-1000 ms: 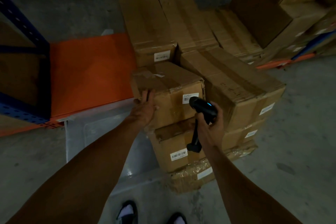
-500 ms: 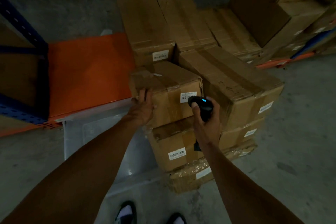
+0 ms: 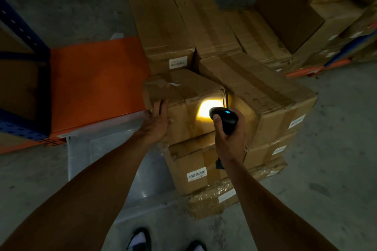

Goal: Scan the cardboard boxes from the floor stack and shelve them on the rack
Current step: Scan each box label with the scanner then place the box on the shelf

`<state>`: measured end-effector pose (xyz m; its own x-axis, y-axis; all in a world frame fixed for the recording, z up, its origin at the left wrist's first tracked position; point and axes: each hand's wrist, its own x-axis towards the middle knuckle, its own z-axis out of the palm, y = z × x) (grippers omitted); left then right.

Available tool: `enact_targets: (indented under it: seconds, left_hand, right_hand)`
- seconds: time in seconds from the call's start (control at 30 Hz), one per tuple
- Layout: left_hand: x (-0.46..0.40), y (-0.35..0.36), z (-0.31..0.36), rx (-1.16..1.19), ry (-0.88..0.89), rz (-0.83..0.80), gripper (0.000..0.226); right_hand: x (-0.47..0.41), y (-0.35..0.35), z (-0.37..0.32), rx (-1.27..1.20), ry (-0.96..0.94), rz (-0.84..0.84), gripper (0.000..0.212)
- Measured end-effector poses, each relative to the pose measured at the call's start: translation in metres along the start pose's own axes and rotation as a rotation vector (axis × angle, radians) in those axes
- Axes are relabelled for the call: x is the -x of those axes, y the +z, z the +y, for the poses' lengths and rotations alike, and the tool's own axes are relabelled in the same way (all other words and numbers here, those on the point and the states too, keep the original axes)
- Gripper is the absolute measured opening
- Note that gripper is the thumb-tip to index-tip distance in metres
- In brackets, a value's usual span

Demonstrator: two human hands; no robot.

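A stack of taped cardboard boxes stands on the concrete floor. The top front box (image 3: 183, 89) has a bright yellow light patch on its near face, over its label. My right hand (image 3: 229, 138) grips a black handheld scanner (image 3: 225, 118) with a blue light, its head pointed at that patch from close range. My left hand (image 3: 156, 123) rests flat against the box's left front corner, fingers straight. Below it sits another box (image 3: 195, 166) with a barcode label. The orange rack shelf (image 3: 95, 79) lies to the left, low to the floor.
A blue rack upright (image 3: 22, 32) and a box on the shelf stand at far left. More boxes (image 3: 208, 26) lie behind the stack, and taller boxes (image 3: 318, 6) fill the right back. A clear plastic sheet (image 3: 106, 161) lies on the floor by my feet.
My right hand turned the scanner upright and closer to the top box's label. The scanner's light came on and now lights the box face. My left hand stayed on the corner.
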<state>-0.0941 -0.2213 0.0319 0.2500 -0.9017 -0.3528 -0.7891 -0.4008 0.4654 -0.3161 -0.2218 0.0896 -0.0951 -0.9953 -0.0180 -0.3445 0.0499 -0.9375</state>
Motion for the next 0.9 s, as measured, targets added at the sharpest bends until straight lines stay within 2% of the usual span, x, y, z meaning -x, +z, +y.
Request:
enact_targets:
  seconds: [0.13, 0.23, 0.33, 0.53, 0.7, 0.8, 0.9]
  left_hand:
    - [0.0, 0.0, -0.002, 0.01, -0.003, -0.002, 0.072]
    - [0.0, 0.0, 0.001, 0.059, -0.006, 0.029, 0.094]
    - [0.004, 0.006, 0.005, 0.098, -0.027, 0.132, 0.112]
    - [0.001, -0.002, -0.017, 0.193, 0.045, 0.246, 0.085]
    - [0.01, -0.026, -0.069, 0.318, 0.137, 0.278, 0.084]
    - [0.016, -0.044, -0.11, 0.308, 0.114, 0.238, 0.087]
    - [0.022, -0.053, -0.135, 0.306, 0.116, 0.219, 0.082]
  right_hand:
    - [0.002, -0.001, 0.0, 0.007, 0.012, -0.011, 0.051]
    - [0.003, -0.001, -0.002, 0.016, 0.019, -0.029, 0.047]
    - [0.001, 0.0, -0.004, 0.017, 0.034, -0.035, 0.042]
    - [-0.004, -0.009, 0.012, 0.06, 0.065, -0.091, 0.059]
    - [-0.013, -0.013, 0.025, 0.222, 0.165, -0.112, 0.069]
    - [-0.02, -0.009, 0.03, 0.449, 0.237, -0.18, 0.068]
    - [-0.027, -0.004, 0.03, 0.762, 0.213, -0.335, 0.07]
